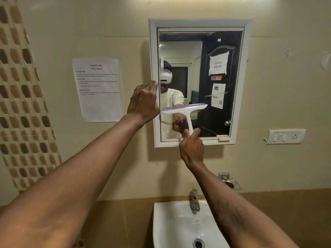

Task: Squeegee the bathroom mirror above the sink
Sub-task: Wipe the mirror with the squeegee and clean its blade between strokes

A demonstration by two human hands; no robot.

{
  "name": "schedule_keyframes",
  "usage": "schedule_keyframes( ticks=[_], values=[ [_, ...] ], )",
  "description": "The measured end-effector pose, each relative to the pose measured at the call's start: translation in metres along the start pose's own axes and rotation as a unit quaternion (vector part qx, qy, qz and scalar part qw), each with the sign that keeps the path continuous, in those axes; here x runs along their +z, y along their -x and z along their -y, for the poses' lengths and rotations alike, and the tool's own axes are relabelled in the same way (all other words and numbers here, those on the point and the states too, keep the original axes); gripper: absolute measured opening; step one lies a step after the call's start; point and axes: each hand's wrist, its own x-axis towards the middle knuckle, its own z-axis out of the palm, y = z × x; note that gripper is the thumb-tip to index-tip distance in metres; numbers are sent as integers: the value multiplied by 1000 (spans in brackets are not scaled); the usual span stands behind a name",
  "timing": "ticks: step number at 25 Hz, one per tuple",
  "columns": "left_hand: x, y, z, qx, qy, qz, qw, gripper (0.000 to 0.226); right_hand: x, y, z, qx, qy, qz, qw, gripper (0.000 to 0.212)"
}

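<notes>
Now right hand (191, 149) fingers wrap squeegee (186, 109), blade on mirror (206, 59) (slightly tilted); left hand (143, 102) fingers together.

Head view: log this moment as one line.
right hand: grips white plastic squeegee | blade: against white-framed wall mirror | left hand: touches frame's left edge
</notes>
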Motion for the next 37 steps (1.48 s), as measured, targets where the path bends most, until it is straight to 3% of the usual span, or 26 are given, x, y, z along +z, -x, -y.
schedule_keyframes(
  ticks=[9,16,19,27,31,37],
  values=[
    [8,-26,-21,12,9,-12,1000,60,-62,-131,46,-48,-68,-116,990,45],
    [20,-57,-43,23,14,-22,999,57,-69,-204,49,-42,-66,-169,983,29],
    [26,-64,-51,28,17,-24,999,59,-67,-208,40,-45,-71,-168,982,28],
    [54,-53,-65,25,40,5,999,56,-52,-151,-6,3,-52,-93,994,47],
    [62,-42,-67,28,49,8,998,50,-52,-125,-29,5,-51,-96,994,73],
    [66,-29,-65,22,43,27,998,65,-42,-97,-59,48,-27,-49,997,32]
  ],
)
